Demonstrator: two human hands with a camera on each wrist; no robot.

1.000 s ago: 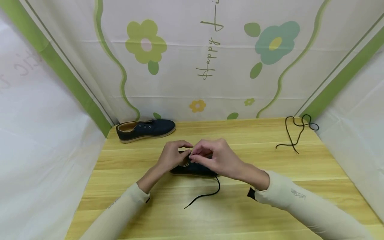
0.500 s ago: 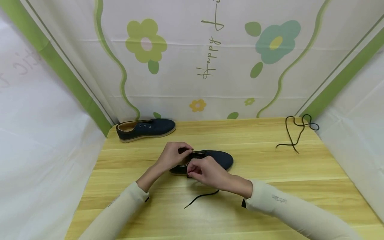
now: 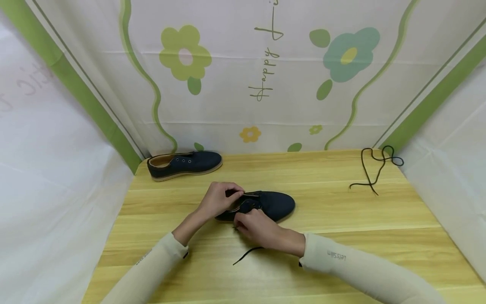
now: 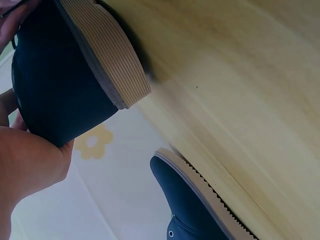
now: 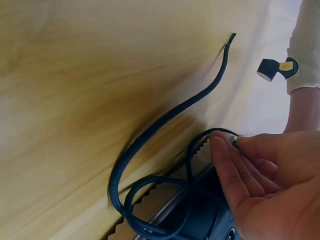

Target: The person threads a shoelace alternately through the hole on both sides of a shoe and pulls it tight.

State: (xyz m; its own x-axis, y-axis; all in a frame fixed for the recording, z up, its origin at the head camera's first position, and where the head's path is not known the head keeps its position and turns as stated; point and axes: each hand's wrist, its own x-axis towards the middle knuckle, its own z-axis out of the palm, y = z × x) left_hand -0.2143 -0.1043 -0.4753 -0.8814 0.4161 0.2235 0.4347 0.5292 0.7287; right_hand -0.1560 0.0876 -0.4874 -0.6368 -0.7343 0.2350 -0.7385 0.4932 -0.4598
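Note:
A navy shoe [image 3: 280, 204] with a tan ridged sole lies at the table's middle, its toe toward the right. My left hand [image 3: 219, 199] pinches the far edge of its opening. In the left wrist view the shoe's heel [image 4: 60, 75] hides part of that hand. At the near side of the shoe, my right hand [image 5: 272, 175] pinches a dark shoelace [image 5: 165, 120] between thumb and fingers. That lace loops by the eyelets, and its loose end curves over the table in the right wrist view.
A second navy shoe [image 3: 205, 163], with bare eyelets, stands at the back left of the wooden table [image 3: 322, 270]. Another dark shoelace [image 3: 373, 182] lies loosely looped at the back right. Printed white fabric [image 3: 228, 84] encloses the back and sides.
My right hand has come from above the shoe's opening down toward me to its near side, pulling the lace along. The left hand stays at the opening's far edge.

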